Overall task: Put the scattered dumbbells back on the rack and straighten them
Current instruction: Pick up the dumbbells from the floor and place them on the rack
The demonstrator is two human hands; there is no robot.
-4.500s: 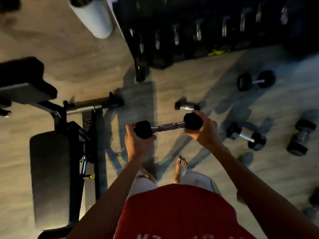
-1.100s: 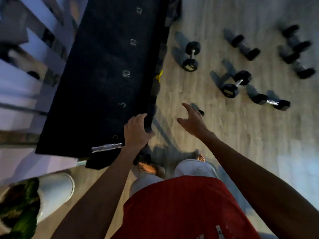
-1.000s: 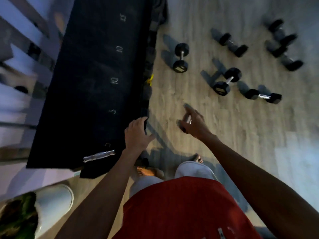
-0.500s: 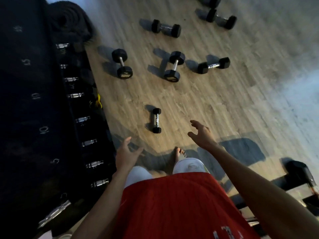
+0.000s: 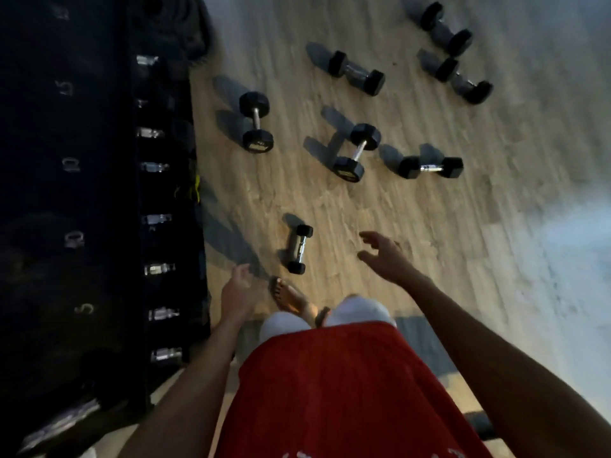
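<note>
The dark dumbbell rack [image 5: 99, 200] runs down the left side, with chrome handles of several stored dumbbells showing along its edge. A small black dumbbell [image 5: 298, 249] lies on the wooden floor just ahead of my feet. Farther out lie several larger ones: a dumbbell near the rack [image 5: 256, 122], a middle dumbbell [image 5: 357, 152] and a chrome-handled dumbbell [image 5: 430, 167]. My left hand [image 5: 236, 290] hangs empty with relaxed fingers beside the rack. My right hand [image 5: 385, 256] is held out, fingers spread, right of the small dumbbell and not touching it.
Three more dumbbells [image 5: 357, 73] lie at the far end of the floor. A yellow item [image 5: 195, 191] sits at the rack's foot. A dark rolled mass [image 5: 178, 24] is at the rack's far end. A dark object edge [image 5: 479, 426] shows at lower right.
My left hand has left the rack after the held dumbbell went onto it. I have turned toward the floor; my left foot has stepped forward, and the view sits closer to the small dumbbell.
</note>
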